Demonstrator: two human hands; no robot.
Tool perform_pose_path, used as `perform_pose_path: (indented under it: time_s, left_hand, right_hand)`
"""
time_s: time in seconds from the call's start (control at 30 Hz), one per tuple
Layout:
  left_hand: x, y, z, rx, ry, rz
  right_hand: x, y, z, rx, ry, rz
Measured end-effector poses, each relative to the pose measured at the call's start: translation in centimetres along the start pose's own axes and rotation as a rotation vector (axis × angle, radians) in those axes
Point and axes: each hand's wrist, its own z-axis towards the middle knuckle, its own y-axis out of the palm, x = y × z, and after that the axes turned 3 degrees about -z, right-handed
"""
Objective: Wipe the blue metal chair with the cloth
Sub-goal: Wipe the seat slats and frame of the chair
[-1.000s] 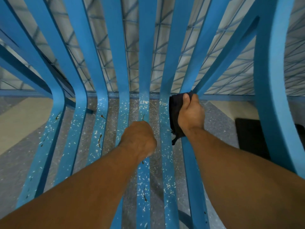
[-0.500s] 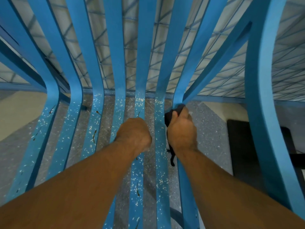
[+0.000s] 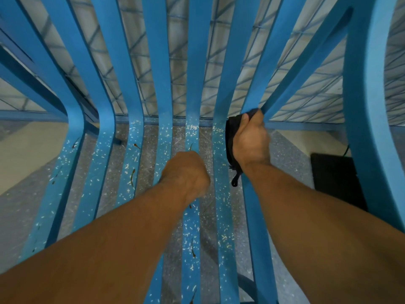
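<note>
Right grip [image 3: 251,139] clamps my black cloth [image 3: 230,137] round a right-side slat [image 3: 248,84] of the blue metal chair [image 3: 368,106] at the seat-back bend, I judge to rub both faces | left grip [image 3: 186,172] fisted on the middle slat [image 3: 194,95], likely bracing; whether it holds it I cannot tell

Beneath you runs a grey speckled floor [image 3: 289,159], with a broad cream band [image 3: 28,154] at your left and a smaller cream patch [image 3: 306,139] at the right. A black mat [image 3: 335,178] lies on the right. On the far side you face a wire mesh panel [image 3: 306,93] above a blue base rail [image 3: 306,127], with a pale surface behind it
</note>
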Motion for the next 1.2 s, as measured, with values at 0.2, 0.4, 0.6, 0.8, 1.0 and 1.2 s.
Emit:
perform_pose_path:
  time_s: [0.2, 0.4, 0.6, 0.8, 1.0, 1.2]
  left_hand:
    - [0.0, 0.1, -0.3, 0.013, -0.015, 0.003]
    - [0.1, 0.1, -0.6, 0.041, -0.016, 0.036]
    - [-0.4, 0.8, -1.8, 0.083, 0.013, 0.062]
    - [-3.0, 2.9, -6.5, 0.228, 0.084, -0.184]
    - [-5.2, 5.6, -12.2, 0.303, 0.153, -0.254]
    - [-8.3, 9.3, -16.5, 0.279, 0.229, -0.389]
  right_hand:
    - [0.5, -0.8, -2.8, -0.231, 0.184, -0.189]
    - [2.1, -3.5, -10.1, -0.292, 0.237, -0.268]
    - [4.2, -6.1, -16.8, -0.376, 0.284, -0.210]
    - [6.0, -8.2, -22.8, -0.437, 0.331, -0.085]
    - [6.8, -10.0, -27.2, -0.438, 0.375, -0.024]
    - [7.5, -11.5, -31.9, -0.365, 0.397, 0.009]
